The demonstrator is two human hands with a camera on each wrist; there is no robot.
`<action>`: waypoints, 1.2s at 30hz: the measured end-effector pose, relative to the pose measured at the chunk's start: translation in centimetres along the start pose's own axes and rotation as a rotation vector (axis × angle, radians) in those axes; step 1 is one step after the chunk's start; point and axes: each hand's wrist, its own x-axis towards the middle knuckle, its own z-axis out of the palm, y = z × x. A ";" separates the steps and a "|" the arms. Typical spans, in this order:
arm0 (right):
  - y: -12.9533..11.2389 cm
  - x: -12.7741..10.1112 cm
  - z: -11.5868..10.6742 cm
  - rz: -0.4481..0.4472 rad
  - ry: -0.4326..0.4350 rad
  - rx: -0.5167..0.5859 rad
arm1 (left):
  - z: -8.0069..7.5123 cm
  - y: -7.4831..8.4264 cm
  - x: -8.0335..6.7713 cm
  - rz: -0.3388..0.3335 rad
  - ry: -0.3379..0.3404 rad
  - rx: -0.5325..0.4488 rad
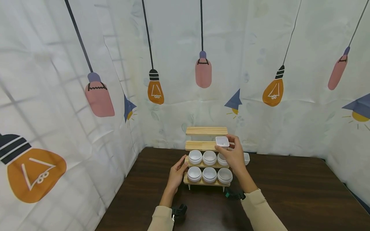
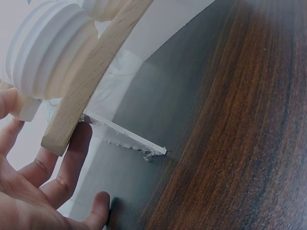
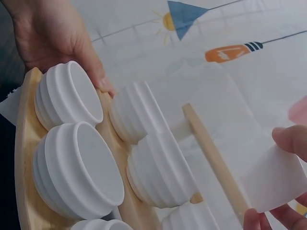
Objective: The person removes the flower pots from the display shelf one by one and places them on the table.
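A tiered wooden stand [image 1: 200,146] is at the table's far edge, with white round ribbed pots [image 1: 209,175] along its two lower shelves. My left hand [image 1: 175,175] grips the stand's left side; in the left wrist view, its fingers curl about the end of a wooden shelf [image 2: 91,86]. Between the thumb and fingers of my right hand [image 1: 236,157] is a small white square pot [image 1: 222,141], held at the right end of the third shelf. In the right wrist view, this pot [image 3: 276,177] overlaps the shelf edge. Part of one round pot is hidden behind my right hand.
Another white container [image 1: 246,158] shows just right of the stand, partly behind my right hand. The top shelf [image 1: 206,130] bears nothing. Dark wood-grain table [image 1: 289,189] surrounds the stand, and a printed curtain [image 1: 179,118] hangs close behind it.
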 end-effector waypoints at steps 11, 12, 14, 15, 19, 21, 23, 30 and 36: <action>0.2 -0.7 -1.0 0.000 0.014 -0.004 | 0.1 -0.1 0.1 -0.010 0.009 -0.009; 0.2 -0.7 -1.1 0.004 0.016 -0.010 | 0.1 -0.1 0.1 -0.011 0.010 -0.009; 0.3 -0.9 -1.3 0.014 0.021 -0.021 | 0.1 -0.1 0.1 -0.011 0.011 -0.010; 0.3 -1.0 -1.4 0.017 0.025 -0.021 | 0.1 -0.1 0.1 -0.011 0.011 -0.010; 0.5 -1.2 -1.7 0.010 0.040 -0.003 | 0.1 0.1 -0.1 -0.005 0.009 -0.009; 0.6 -1.3 -1.9 -0.003 0.047 0.013 | 0.1 0.1 -0.1 -0.004 0.008 -0.004; 0.7 -1.4 -2.0 -0.012 0.055 0.025 | 0.1 0.0 0.1 -0.005 0.007 0.000; 1.3 -1.6 -2.7 -0.005 0.098 0.058 | 0.3 -2.7 1.7 -0.006 0.035 -0.004; 1.8 -1.9 -3.5 0.006 0.128 0.063 | 0.5 -4.0 2.2 0.003 0.053 0.001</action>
